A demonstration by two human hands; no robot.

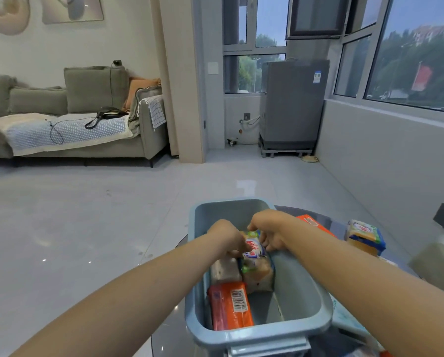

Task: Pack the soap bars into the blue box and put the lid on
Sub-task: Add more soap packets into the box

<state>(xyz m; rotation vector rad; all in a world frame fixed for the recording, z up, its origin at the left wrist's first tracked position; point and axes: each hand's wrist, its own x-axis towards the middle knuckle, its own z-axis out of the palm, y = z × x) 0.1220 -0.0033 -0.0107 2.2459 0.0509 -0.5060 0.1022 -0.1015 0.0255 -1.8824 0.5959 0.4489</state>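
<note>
The blue box [303,300] stands open on a glass table in front of me. Inside lie an orange-wrapped soap bar [231,306] at the near left, a pale bar [224,270] behind it, and a clear-wrapped soap bar with a red and white label [255,264] in the middle. My left hand [228,237] and my right hand [270,231] both reach into the box and grip the far end of that labelled bar. Outside, to the right, lie an orange soap bar [315,224] and a yellow soap pack with a blue band [365,237].
A light blue flat piece [349,320], possibly the lid, lies under my right forearm beside the box. A pale block [437,264] sits at the far right. Beyond the table are a grey floor, a sofa [74,119] and a covered appliance [293,104].
</note>
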